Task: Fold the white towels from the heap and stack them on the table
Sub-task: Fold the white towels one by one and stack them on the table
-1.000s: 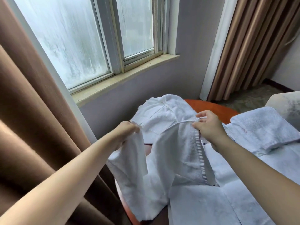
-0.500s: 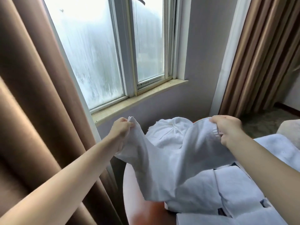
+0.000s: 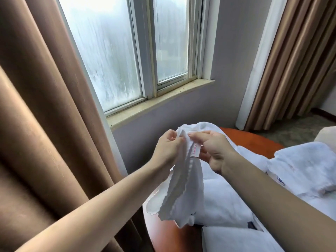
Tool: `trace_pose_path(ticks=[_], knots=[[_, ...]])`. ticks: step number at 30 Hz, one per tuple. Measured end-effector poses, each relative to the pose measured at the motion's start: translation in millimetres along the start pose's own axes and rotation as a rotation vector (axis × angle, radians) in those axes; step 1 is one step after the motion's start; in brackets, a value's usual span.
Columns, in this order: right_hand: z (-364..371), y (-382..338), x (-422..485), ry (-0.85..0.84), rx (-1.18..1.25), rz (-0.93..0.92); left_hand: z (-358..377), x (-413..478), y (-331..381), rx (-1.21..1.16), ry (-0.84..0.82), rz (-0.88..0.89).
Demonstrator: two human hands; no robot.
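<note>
A small white towel point(image 3: 183, 188) with a scalloped hem and a red-lettered label hangs folded in half above the table. My left hand point(image 3: 168, 148) pinches its top corners from the left. My right hand point(image 3: 213, 150) pinches the same top edge from the right, fingers touching the left hand's. Behind them a heap of white towels point(image 3: 205, 128) lies on the round reddish-brown table point(image 3: 254, 140). A thick folded towel point(image 3: 307, 166) sits at the right, and flat folded white towels point(image 3: 232, 239) lie at the lower right.
Brown curtains point(image 3: 45, 124) hang close on the left, and another curtain point(image 3: 294, 60) at the back right. A window and stone sill point(image 3: 160, 100) face me. A pale armchair edge point(image 3: 327, 133) shows at far right, carpet beyond the table.
My hands came together, bringing the towel's two top corners to meet, so the spread towel now hangs folded in half. The view tilted up slightly.
</note>
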State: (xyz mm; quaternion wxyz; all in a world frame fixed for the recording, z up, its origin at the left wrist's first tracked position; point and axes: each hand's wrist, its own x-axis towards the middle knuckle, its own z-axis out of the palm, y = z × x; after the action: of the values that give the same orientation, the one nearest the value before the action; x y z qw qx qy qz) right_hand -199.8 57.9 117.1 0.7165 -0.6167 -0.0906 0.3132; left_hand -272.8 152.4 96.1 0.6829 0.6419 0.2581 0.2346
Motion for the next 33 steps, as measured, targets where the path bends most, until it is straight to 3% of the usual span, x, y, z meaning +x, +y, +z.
trace_pose_path(ticks=[10, 14, 18, 20, 26, 33], knots=[[-3, 12, -9, -0.158, 0.003, -0.122, -18, 1, -19, 0.101, -0.104, 0.078], [-24, 20, 3, -0.12, -0.316, -0.39, -30, 6, -14, 0.119, -0.252, 0.197], [-52, 32, 19, -0.44, -0.691, -0.232, -41, 8, -5, 0.07, -0.416, 0.253], [-56, 46, 24, -0.492, -0.864, -0.158, -46, 11, -1, 0.047, -0.43, 0.281], [-77, 83, 38, -0.401, -1.075, -0.12, -64, 19, -7, 0.041, -0.301, 0.35], [-89, 69, 40, 0.011, -1.281, -0.335, -84, 39, -36, 0.121, 0.016, 0.341]])
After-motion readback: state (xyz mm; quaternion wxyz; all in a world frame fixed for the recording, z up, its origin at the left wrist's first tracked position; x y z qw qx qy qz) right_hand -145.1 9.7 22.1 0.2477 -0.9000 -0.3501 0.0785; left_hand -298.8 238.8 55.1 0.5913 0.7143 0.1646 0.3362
